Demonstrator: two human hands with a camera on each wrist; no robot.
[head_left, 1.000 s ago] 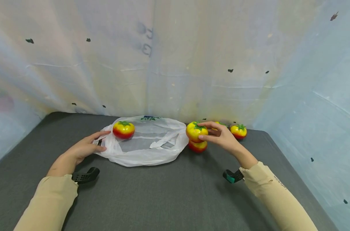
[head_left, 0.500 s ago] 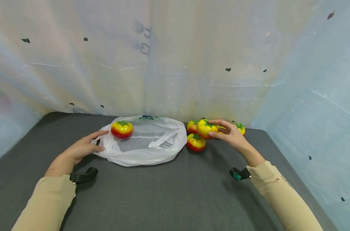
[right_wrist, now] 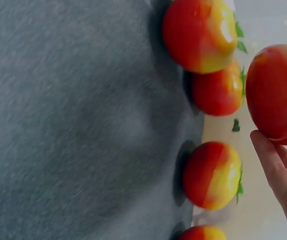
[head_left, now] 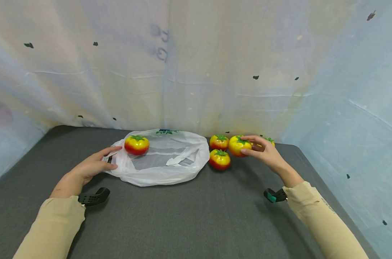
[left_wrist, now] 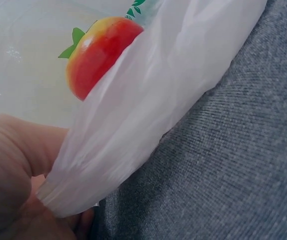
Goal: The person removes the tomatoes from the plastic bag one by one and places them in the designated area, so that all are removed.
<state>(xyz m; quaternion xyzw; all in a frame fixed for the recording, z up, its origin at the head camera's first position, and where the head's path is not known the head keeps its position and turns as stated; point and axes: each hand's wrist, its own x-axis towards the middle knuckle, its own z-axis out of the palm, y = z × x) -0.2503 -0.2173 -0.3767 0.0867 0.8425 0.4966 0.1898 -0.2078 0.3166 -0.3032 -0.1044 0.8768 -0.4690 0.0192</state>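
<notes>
My left hand grips the left rim of a white plastic bag, with the gathered film between thumb and fingers in the left wrist view. One yellow-and-red toy tomato with green leaves sits at the bag's left end. My right hand holds another tomato between thumb and fingers, raised off the table in the right wrist view. Two tomatoes rest beside the bag's right end, a front one and a back one. A further tomato stands behind the right hand, mostly hidden from the head view.
A dark grey cloth covers the table. A pale sheet hangs along the back, and a bluish sheet closes off the right side. Part of one more tomato shows at the bottom edge of the right wrist view.
My right hand has moved rightward with its tomato, away from the bag's right end, uncovering the two tomatoes there. The left hand stays at the bag's rim.
</notes>
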